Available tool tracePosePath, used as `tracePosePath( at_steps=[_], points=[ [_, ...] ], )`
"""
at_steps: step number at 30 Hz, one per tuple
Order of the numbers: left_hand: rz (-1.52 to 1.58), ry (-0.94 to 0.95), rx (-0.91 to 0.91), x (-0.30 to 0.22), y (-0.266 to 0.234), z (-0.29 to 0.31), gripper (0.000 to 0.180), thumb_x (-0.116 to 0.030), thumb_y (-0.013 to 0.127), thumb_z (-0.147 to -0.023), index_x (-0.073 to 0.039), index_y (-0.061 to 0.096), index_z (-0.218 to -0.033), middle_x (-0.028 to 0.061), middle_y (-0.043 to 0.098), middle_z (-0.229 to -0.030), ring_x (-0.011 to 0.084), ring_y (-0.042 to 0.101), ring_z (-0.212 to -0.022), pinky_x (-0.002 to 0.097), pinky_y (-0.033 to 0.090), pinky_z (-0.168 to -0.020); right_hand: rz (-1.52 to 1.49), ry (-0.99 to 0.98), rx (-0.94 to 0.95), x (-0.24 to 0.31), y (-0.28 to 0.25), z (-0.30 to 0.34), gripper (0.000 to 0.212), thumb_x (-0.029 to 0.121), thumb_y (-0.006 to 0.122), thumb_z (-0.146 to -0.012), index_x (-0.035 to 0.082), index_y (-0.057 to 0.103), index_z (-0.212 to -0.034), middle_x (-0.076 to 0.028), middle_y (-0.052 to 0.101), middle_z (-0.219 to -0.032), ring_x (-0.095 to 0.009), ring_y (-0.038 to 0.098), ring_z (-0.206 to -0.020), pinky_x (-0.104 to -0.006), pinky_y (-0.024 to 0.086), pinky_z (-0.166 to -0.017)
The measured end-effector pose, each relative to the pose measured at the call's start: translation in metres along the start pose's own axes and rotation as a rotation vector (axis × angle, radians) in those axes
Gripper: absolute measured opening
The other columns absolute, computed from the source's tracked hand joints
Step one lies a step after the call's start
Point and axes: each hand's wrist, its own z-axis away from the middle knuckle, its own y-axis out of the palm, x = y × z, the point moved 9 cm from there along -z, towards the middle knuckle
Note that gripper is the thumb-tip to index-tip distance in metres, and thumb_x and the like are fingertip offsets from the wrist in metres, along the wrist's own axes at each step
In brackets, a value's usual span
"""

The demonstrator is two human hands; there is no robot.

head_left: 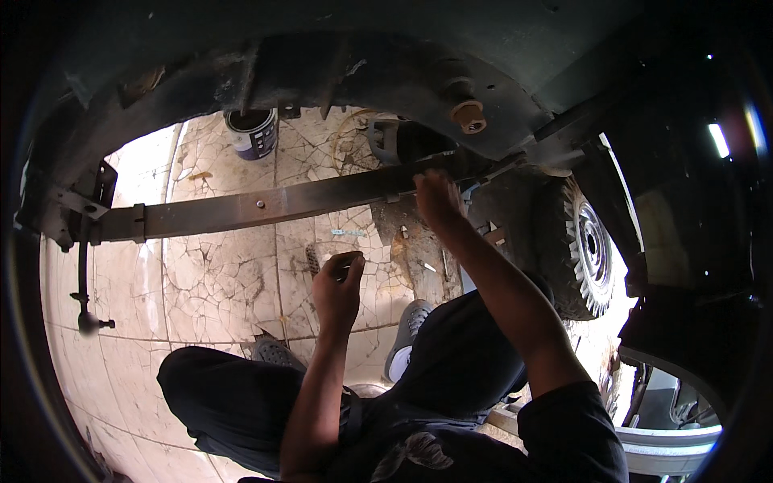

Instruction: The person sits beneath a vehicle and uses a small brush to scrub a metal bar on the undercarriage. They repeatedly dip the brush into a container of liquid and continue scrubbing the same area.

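Observation:
A long dark leaf spring (241, 211) runs across the view beneath the vehicle's underside, with clamps around it. At its right part, my right hand (439, 197) is closed with the fingers at the spring's edge; what it grips, if anything, is hidden. A small bluish piece (469, 191) shows just beside that hand. Lower and nearer to me, my left hand (336, 288) hovers apart from the spring, its fingers curled toward the thumb. I cannot make out what is between them. Above the right hand, a rusty nut (469, 117) protrudes from the dark frame (515, 97).
A paint can (251, 134) stands on the cracked tile floor (217, 278) behind the spring. To the right is a treaded wheel (589, 245). A thin rod (84, 274) hangs at the left end. My knees and shoes are below the spring.

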Motion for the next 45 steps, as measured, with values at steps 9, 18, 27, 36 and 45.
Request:
tracePosePath(
  at_steps=[9, 18, 27, 36, 45],
  points=[
    [-0.042, 0.012, -0.002, 0.011, -0.008, 0.008, 0.027, -0.026, 0.077, -0.097, -0.003, 0.081, -0.110, 0.0129, 0.082, -0.100, 0.0219, 0.079, -0.088, 0.0338, 0.059, -0.082, -0.130, 0.154, 0.138, 0.026, -0.025, -0.004, 0.022, 0.019, 0.056, -0.104, 0.006, 0.074, -0.109, -0.016, 0.070, -0.124, -0.036, 0.070, -0.117, -0.0490, 0.060, -0.099],
    [-0.096, 0.116, -0.019, -0.012, -0.004, 0.015, 0.024, -0.027, 0.076, -0.098, -0.005, 0.082, -0.105, 0.0145, 0.079, -0.104, 0.0234, 0.079, -0.082, 0.0364, 0.059, -0.076, -0.077, 0.153, 0.140, 0.004, -0.003, -0.033, 0.022, 0.017, 0.057, -0.103, 0.007, 0.075, -0.109, -0.019, 0.071, -0.115, -0.037, 0.070, -0.117, -0.0484, 0.060, -0.099],
    [-0.184, 0.127, 0.017, -0.019, 0.003, 0.022, 0.030, -0.030, 0.072, -0.102, -0.003, 0.082, -0.107, 0.0153, 0.080, -0.102, 0.0249, 0.076, -0.081, 0.0372, 0.058, -0.076, -0.295, 0.271, 0.057, 0.001, -0.009, -0.034, 0.028, 0.024, 0.053, -0.105, 0.004, 0.072, -0.108, -0.025, 0.072, -0.116, -0.043, 0.071, -0.112, -0.0544, 0.057, -0.098],
    [-0.043, 0.054, 0.023, 0.008, -0.005, 0.008, 0.052, -0.039, 0.046, -0.114, -0.002, 0.081, -0.109, 0.0198, 0.077, -0.098, 0.0315, 0.075, -0.082, 0.0429, 0.056, -0.080, -0.388, 0.058, -0.007, 0.017, 0.003, 0.013, 0.008, 0.005, 0.071, -0.090, 0.005, 0.076, -0.096, -0.019, 0.075, -0.094, -0.037, 0.076, -0.094, -0.0454, 0.058, -0.082],
    [-0.063, 0.051, 0.128, 0.000, 0.029, 0.008, 0.063, -0.049, 0.043, -0.114, 0.002, 0.080, -0.111, 0.0181, 0.081, -0.104, 0.0264, 0.077, -0.087, 0.0387, 0.058, -0.085, -0.483, 0.187, -0.174, -0.007, -0.053, -0.017, 0.021, 0.021, 0.069, -0.096, 0.002, 0.077, -0.099, -0.024, 0.077, -0.096, -0.041, 0.076, -0.094, -0.0478, 0.060, -0.086]
  ],
)
